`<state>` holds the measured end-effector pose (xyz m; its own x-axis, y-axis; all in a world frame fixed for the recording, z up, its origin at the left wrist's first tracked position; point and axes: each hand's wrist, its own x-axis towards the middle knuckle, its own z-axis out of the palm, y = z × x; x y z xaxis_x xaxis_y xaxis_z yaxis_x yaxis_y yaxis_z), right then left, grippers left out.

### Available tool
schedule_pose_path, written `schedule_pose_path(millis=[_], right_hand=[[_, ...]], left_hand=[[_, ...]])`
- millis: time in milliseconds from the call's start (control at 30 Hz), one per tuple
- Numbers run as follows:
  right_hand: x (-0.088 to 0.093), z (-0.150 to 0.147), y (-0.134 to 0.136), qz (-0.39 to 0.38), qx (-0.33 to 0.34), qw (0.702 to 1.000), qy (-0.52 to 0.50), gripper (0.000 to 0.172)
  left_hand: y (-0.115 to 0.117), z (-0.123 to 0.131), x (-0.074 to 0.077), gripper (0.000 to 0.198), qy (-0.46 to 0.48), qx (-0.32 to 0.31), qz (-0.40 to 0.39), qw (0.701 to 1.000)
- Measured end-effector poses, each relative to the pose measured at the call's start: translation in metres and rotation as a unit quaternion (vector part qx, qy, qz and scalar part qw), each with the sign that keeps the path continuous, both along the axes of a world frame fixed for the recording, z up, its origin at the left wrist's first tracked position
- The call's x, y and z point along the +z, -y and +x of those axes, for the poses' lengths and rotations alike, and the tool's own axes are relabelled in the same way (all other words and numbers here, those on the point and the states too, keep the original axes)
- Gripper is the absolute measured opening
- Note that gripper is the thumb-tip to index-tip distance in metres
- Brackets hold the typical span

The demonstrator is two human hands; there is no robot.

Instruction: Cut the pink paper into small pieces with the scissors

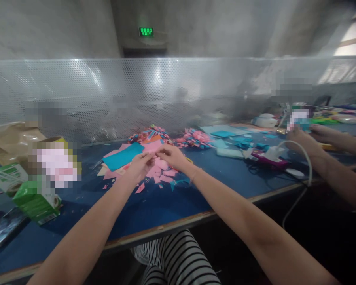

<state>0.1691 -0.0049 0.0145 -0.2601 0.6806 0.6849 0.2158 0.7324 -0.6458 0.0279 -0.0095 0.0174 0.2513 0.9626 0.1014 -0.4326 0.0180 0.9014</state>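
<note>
Over a heap of pink paper pieces point(161, 174), my left hand point(141, 165) and my right hand point(174, 156) meet with their fingertips almost touching. Both are closed in a pinch. Whatever lies between the fingertips is too small to make out, against pink paper just behind. A blue paper sheet point(123, 155) rests on pink sheets just beyond my left hand. Behind my hands rise a mound of folded pink, orange and blue paper pieces point(151, 133) and a second mound of pink and blue folded pieces point(195, 138).
A green box point(37, 202) and a brown paper bag point(14, 144) stand left. To the right lie a purple power strip point(268, 158) with a white cable point(310, 166) and blue paper pieces point(243, 140). A co-worker's hands point(304, 138) work farther right. A perforated metal screen point(106, 91) borders the table.
</note>
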Motion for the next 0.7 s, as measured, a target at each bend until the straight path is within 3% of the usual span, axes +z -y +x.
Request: schedule_pose_path(millis=[267,700], right_hand=[[-0.001,0.005,-0.001,0.125,-0.067,0.985,0.094,0.015],[0.000,0.014,-0.001,0.198,-0.028,0.966,0.163,0.021]], left_hand=[[-0.001,0.000,0.001,0.010,0.027,-0.009,-0.031,0.999],[0.000,0.000,0.002,0.009,0.021,-0.026,-0.045,0.998]])
